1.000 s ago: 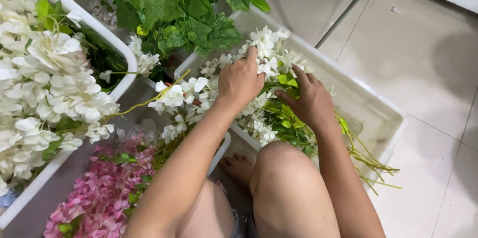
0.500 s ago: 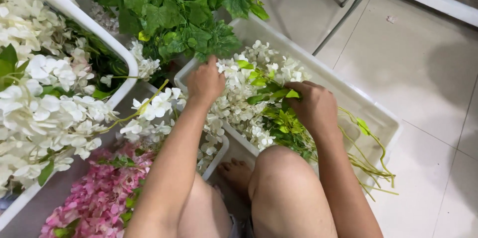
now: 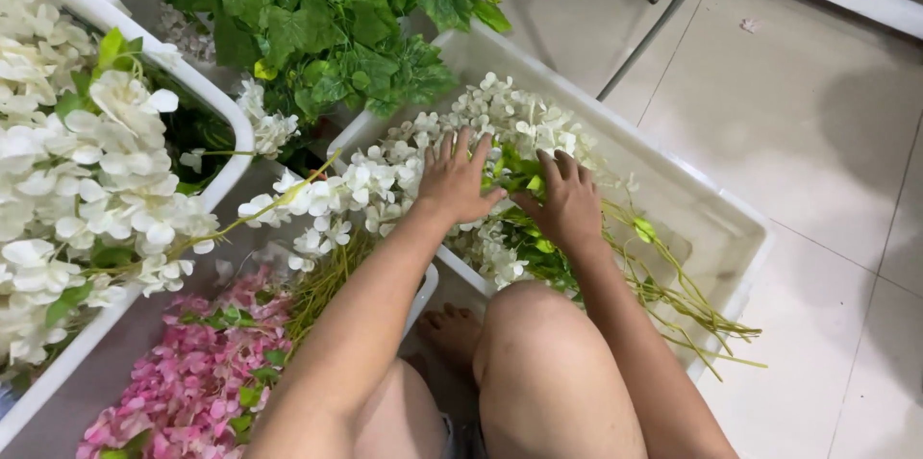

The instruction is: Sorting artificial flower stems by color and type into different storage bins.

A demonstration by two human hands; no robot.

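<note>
Tiled floor (image 3: 817, 113): white flower bins (image 3: 711, 219), green foliage (image 3: 317, 7).

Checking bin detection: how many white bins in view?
3. One far left with big white flowers; one in the middle under both hands, left hand and right hand; one low left holding pink flowers, mostly hidden. More may lie out of frame.
</note>
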